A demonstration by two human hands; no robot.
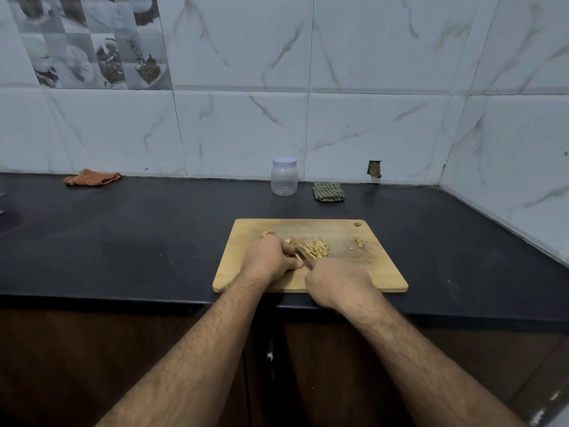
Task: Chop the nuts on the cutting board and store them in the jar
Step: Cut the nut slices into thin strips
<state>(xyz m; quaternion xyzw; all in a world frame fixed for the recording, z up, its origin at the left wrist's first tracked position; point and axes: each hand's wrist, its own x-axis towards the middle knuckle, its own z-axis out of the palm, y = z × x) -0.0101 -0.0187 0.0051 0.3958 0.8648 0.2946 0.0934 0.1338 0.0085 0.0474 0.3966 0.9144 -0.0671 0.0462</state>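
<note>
A heap of slivered nuts (315, 247) lay near the middle of the wooden cutting board (381, 272), which sat at the front edge of the black counter (138, 241). The left hand (267, 259) rested on the board just left of the heap, its fingers curled over a nut piece held against the wood. The right hand (337, 283), at the board's near edge, was closed round the handle of a knife (303, 257) whose blade reached up between the left hand and the heap. A few uncut nuts (358, 241) lay toward the board's right side, and another nut (267, 233) beyond the left hand. Behind the board, against the tiled wall, stood a clear jar (284, 179) with its white lid on, a folded green cloth (328, 192) just right of it. An orange cloth (91, 177) lay far left of the board.
</note>
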